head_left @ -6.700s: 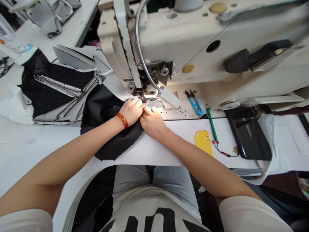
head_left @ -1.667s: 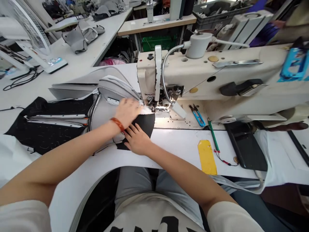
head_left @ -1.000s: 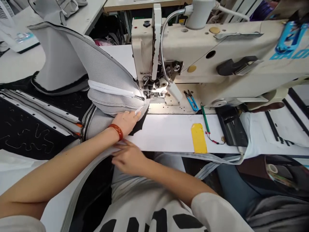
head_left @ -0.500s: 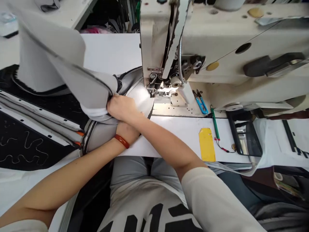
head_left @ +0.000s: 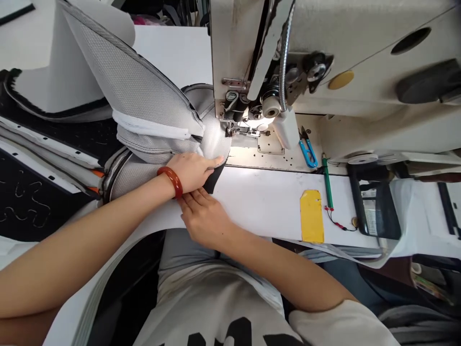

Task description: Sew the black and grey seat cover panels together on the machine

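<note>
Grey mesh fabric (head_left: 144,91) with dark-edged seams and a white strip (head_left: 151,126) lies folded left of the sewing machine (head_left: 237,57). Part of it reaches under the lit presser foot (head_left: 230,129). My left hand (head_left: 190,170), a red bangle at its wrist, is closed on the fabric's front edge, thumb on top pointing right; its other fingers are mostly hidden. Just below, my right hand (head_left: 207,216) has its fingers close together at the same edge, tips tucked beneath my left wrist. A black strip (head_left: 215,179) shows beside my left hand.
Right of the needle lie blue thread snips (head_left: 307,149), a green pen (head_left: 327,185), a yellow tag (head_left: 311,216) and a dark phone-like device (head_left: 374,206). Black panels (head_left: 32,202) with white edging are stacked at the left. The white table (head_left: 259,202) runs along the front.
My right hand has let go of the upper fold and come down toward me, below my left wrist. My left hand has moved up onto the fabric. The view has shifted closer.
</note>
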